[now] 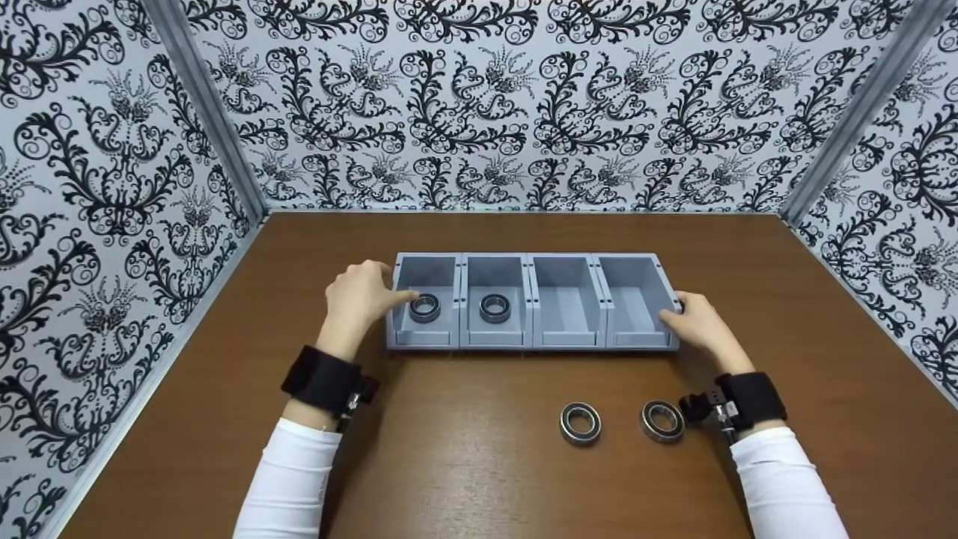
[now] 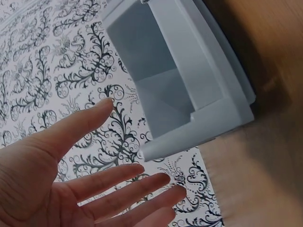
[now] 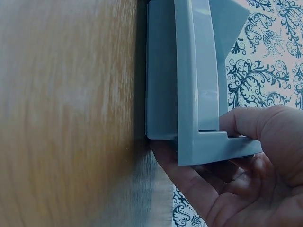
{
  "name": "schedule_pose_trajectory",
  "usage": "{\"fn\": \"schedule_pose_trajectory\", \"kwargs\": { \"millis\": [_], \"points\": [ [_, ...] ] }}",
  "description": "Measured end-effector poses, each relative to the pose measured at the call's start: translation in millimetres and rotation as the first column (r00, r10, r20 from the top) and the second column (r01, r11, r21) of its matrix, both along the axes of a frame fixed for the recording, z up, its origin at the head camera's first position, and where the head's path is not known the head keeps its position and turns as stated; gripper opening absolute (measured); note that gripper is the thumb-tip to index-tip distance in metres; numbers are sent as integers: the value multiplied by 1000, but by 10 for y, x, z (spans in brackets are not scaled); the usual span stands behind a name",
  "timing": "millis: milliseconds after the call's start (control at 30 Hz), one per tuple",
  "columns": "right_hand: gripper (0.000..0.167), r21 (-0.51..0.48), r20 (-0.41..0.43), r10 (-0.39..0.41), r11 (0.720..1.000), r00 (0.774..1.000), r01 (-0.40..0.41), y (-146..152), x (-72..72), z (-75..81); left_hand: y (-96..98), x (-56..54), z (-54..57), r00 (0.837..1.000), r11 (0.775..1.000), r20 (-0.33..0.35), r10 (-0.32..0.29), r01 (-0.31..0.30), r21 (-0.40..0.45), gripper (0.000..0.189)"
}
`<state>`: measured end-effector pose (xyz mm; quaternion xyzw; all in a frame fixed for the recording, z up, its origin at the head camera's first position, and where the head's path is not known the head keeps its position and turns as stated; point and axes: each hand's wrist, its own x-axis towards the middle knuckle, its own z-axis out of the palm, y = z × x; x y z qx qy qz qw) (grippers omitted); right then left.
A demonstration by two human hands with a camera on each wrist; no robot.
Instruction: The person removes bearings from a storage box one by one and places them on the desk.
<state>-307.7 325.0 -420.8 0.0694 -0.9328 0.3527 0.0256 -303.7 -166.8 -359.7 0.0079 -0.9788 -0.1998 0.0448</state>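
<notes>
A row of joined grey storage bins (image 1: 569, 340) stands on the table. One dark-sealed ball bearing (image 1: 424, 308) lies in the leftmost bin, and another bearing (image 1: 495, 308) in the bin beside it. At the row's left end is my left hand (image 1: 361, 298); in the left wrist view its thumb (image 2: 87, 124) and fingers are spread and straight, apart from the bin wall. My right hand (image 1: 700, 322) grips the right end wall. In the right wrist view its thumb (image 3: 246, 121) is over the inner side and the fingers are outside and underneath, partly hidden.
Two more bearings, a left one (image 1: 580, 424) and a right one (image 1: 662, 421), lie on the brown table (image 1: 464, 464) in front of the bins, the right one close to the right wrist strap. Patterned walls (image 1: 479, 105) enclose the table at the back and sides.
</notes>
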Motion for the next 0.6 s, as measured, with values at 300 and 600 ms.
{"fn": "schedule_pose_trajectory", "kwargs": {
  "millis": [300,600],
  "points": [
    [38,2,1,6,1000,1000,-6,-2,12,5,76,49,54,995,998,-88,-53,51,-31,67],
    [37,0,-3,1,1000,1000,-1,-5,4,7,122,72,58,980,993,-164,-115,109,-42,63]
  ]
}}
